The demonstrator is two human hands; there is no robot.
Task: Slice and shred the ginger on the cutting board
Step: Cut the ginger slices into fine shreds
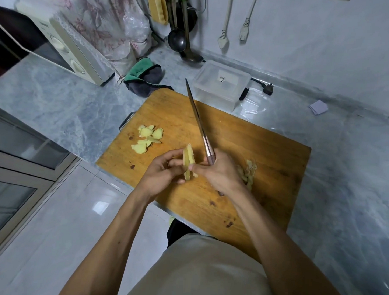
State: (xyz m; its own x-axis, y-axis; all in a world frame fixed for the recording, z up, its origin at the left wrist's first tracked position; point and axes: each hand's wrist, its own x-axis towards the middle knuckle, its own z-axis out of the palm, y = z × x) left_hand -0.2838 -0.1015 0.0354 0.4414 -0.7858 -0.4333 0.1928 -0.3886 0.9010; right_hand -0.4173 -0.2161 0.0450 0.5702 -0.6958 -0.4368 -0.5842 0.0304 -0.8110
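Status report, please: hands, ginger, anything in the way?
Left hand holds stacked ginger slices; right hand grips knife, blade raised. Loose slices on cutting board. Nothing blocking.

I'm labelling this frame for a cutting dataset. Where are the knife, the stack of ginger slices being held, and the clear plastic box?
knife (pixel 196 113): head view, middle of the blade.
stack of ginger slices (pixel 188 157): head view, upper part above the fingers.
clear plastic box (pixel 222 82): head view, on its lid.

Home kitchen: marble counter (pixel 65 103), microwave (pixel 67 48), hanging ladle (pixel 176 39).
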